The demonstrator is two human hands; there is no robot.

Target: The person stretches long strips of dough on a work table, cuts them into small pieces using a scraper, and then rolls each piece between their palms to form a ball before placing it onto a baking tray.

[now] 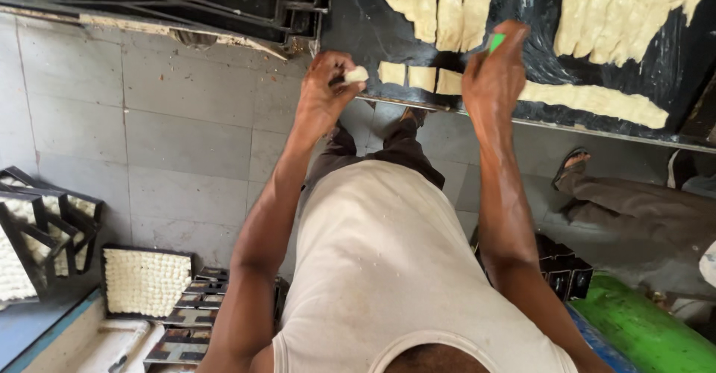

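Head view: hands [328,89] pinch soft dough lump [356,74], grip green cutter [496,42].

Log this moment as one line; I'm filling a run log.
left hand: holds dough piece | right hand: grips green tool over dough strips | surface: dark table
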